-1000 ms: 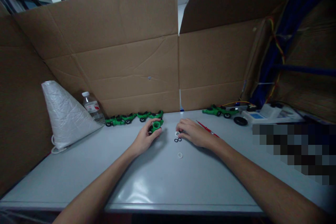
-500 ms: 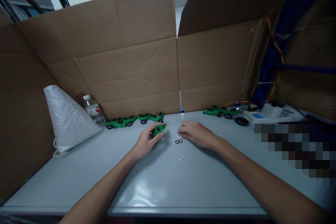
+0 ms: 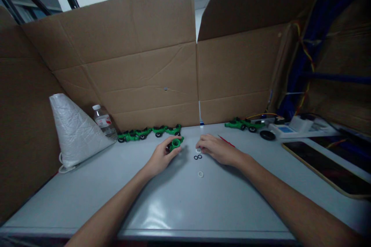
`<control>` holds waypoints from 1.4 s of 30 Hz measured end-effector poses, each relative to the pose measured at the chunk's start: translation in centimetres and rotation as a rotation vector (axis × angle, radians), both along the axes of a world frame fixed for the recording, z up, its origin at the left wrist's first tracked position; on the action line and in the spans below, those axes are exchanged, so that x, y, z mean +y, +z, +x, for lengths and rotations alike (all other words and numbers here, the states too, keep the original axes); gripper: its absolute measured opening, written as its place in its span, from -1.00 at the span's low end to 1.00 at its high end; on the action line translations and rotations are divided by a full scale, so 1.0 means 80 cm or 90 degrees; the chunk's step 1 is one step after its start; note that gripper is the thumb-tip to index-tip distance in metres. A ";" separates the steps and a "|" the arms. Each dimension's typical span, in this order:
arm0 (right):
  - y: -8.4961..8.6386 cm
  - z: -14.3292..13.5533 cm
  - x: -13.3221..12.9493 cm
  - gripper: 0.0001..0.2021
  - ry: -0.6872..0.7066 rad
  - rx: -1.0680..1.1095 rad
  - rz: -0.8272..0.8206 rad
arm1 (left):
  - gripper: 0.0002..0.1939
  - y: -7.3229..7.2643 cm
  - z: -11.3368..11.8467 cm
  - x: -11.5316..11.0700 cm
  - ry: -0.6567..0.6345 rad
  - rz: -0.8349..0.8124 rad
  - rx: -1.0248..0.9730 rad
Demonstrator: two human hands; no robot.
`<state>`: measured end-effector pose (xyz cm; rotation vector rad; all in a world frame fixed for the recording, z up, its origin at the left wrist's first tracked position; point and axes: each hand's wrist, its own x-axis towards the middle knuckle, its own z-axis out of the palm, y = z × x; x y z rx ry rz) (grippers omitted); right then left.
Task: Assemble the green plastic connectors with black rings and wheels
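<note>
My left hand point(image 3: 160, 157) grips a green plastic fitting point(image 3: 175, 144), thumb and fingers around its sides. The fitting's round open end faces me, and dark parts show by my fingers. Over the table to the right, my right hand point(image 3: 214, 149) has its fingertips closed at a white ring point(image 3: 198, 150), part of which they cover. Just in front of those fingers lie two small black rings point(image 3: 198, 157), side by side. Closer to me a second white ring point(image 3: 201, 174) rests flat on the table point(image 3: 179, 204).
Several green fittings with black parts point(image 3: 149, 132) line the back left; more green fittings point(image 3: 243, 124) lie back right. A red thin tool point(image 3: 226, 141) is behind my right hand. A power strip point(image 3: 301, 128) and phone point(image 3: 327, 168) are right; a bottle point(image 3: 103, 121) and silvery bag point(image 3: 78, 135) left.
The view has shifted very slightly. Both hands keep nearly the same place and grip, and the rings have not visibly moved on the table.
</note>
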<state>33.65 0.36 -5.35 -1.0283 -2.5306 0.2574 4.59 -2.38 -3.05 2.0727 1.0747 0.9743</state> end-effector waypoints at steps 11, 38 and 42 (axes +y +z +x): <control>0.001 -0.003 -0.005 -0.94 -0.011 0.015 -0.007 | -0.53 -0.003 -0.002 0.002 0.003 0.000 -0.004; 0.006 -0.006 -0.011 -0.89 0.016 0.027 -0.033 | -0.53 -0.006 -0.003 0.004 -0.003 0.012 0.032; 0.003 -0.005 -0.009 -0.87 0.011 0.028 -0.030 | -0.53 -0.005 -0.004 0.005 -0.002 0.016 0.029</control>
